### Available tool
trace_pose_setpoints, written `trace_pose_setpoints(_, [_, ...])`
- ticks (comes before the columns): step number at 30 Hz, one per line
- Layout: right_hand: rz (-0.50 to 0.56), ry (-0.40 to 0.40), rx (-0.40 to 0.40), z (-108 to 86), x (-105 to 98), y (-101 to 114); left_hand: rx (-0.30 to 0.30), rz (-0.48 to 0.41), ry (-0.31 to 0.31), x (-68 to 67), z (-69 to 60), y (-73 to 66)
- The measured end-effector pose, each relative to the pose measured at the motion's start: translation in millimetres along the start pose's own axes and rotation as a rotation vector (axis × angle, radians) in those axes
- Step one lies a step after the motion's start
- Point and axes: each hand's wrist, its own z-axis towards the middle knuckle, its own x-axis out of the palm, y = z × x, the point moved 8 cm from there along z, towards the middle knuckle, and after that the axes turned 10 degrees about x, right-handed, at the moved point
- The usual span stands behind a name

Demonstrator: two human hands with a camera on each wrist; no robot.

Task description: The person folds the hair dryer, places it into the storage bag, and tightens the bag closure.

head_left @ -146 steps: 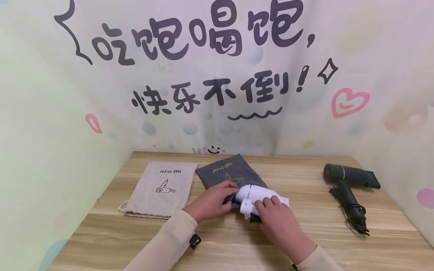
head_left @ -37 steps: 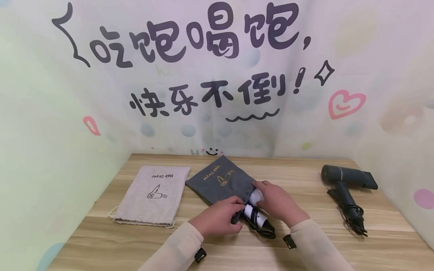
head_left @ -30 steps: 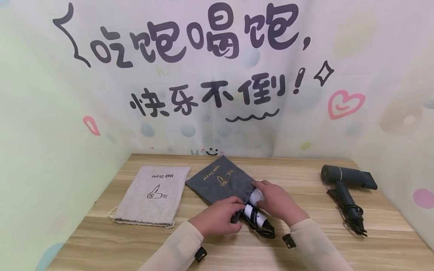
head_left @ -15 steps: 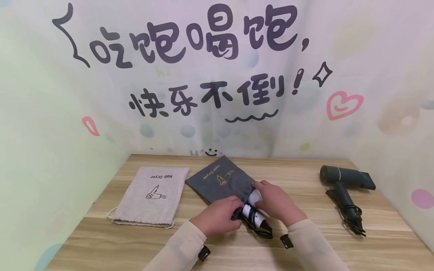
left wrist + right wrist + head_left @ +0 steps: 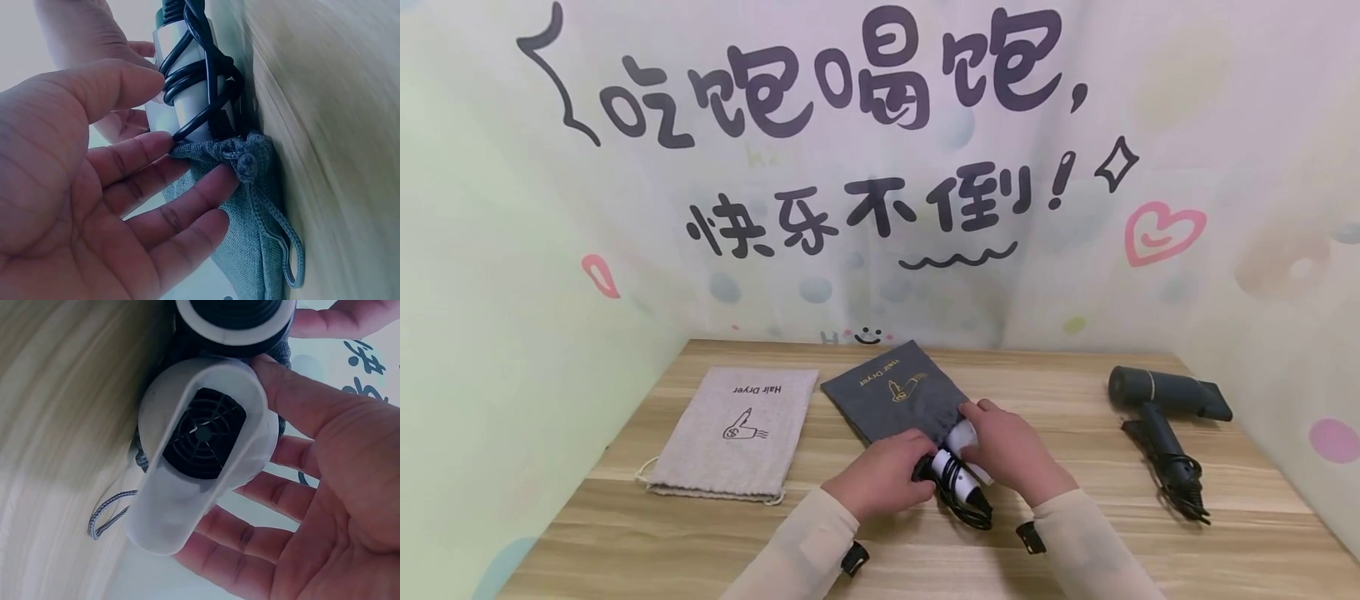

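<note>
The dark grey drawstring bag lies at the table's middle, its mouth around part of a white hair dryer. The dryer's nozzle end and its handle, wrapped in black cord, stick out towards the person. My left hand holds the bag at its mouth, fingers curved against the cloth and thumb beside the corded handle. My right hand grips the dryer's head near the flat white nozzle, thumb above and fingers along the far side. The dryer's other end is hidden inside the bag.
A light beige drawstring bag lies flat on the left of the wooden table. On the right lies a black hair dryer with its cord wound round the handle. A printed curtain hangs behind the table.
Compared with the first frame, the dryer's corded handle now points towards the person and its head is partly in the bag. Over the last half second, the bag has shifted slightly right.
</note>
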Motion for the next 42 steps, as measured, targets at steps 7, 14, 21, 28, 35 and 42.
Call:
trace_pose_setpoints(7, [-0.012, -0.002, 0.021, 0.1, 0.6, 1.0, -0.012, -0.008, -0.027, -1.4, -0.1, 2.5])
trace_pose_setpoints(14, [-0.015, -0.008, 0.041, -1.4, -0.8, 2.6, -0.01, -0.017, -0.038, -2.0, 0.4, 3.9])
trace_pose_setpoints(21, [-0.014, -0.04, 0.044, -1.7, -1.3, 6.5, -0.022, -0.041, -0.058, -4.1, -0.9, 11.5])
trace_pose_setpoints(28, [-0.016, -0.08, 0.057, -4.0, -3.5, 10.8, -0.031, -0.058, -0.042, -3.8, 1.4, 19.4])
trace_pose_setpoints(35, [-0.027, -0.099, 0.064, -6.3, -2.9, 19.6, -0.052, -0.038, -0.045, -8.7, 1.4, 24.4])
trace_pose_setpoints(42, [-0.024, -0.115, 0.064, -7.8, -2.5, 26.9, -0.051, -0.044, -0.065, -13.6, -1.4, 28.9])
